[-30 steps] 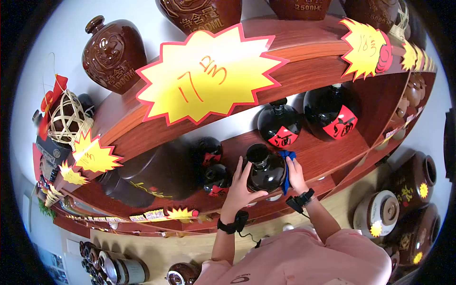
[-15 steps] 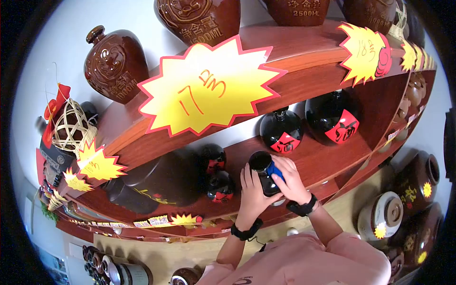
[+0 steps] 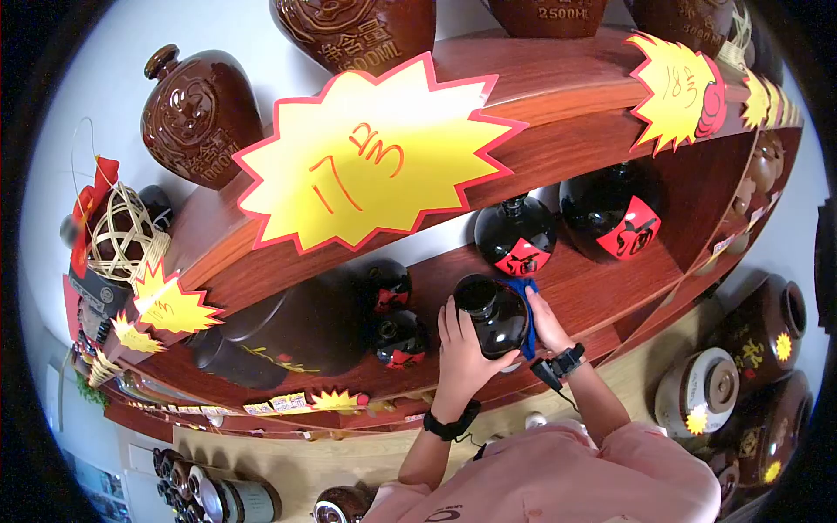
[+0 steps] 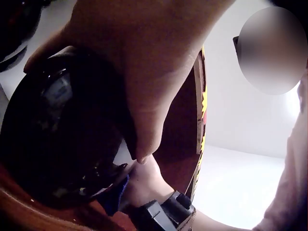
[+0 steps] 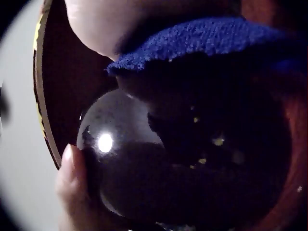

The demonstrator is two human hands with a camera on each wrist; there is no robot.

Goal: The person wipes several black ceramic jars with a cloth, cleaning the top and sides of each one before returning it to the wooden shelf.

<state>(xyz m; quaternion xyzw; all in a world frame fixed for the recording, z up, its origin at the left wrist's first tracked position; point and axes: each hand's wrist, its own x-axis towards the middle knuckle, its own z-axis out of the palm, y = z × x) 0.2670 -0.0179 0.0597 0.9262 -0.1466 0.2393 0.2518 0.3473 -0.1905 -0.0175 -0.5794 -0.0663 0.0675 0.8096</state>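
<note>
A glossy black round bottle (image 3: 506,329) with a dark neck is tilted at the front of the shelf. My left hand (image 3: 462,359) grips its left side, fingers spread along the neck and body. In the left wrist view, the thumb of that hand lies down the side of the dark bottle (image 4: 53,139). On the bottle's right side, my right hand (image 3: 548,328) holds a blue cloth (image 3: 521,286) against the glaze. The right wrist view shows the cloth (image 5: 207,41) folded under the hand, along the bottle's curved surface.
Two black jars with red labels, a smaller jar (image 3: 516,235) and a larger jar (image 3: 610,205), stand behind on the shelf (image 3: 602,288). Small black jars (image 3: 397,338) are to the left. A big yellow starburst sign (image 3: 375,157) hangs from the upper shelf edge.
The right hand with the cloth came over the bottle's front near the neck half a second ago, then went back to its right side. The bottle has shifted slightly right since one second ago.
</note>
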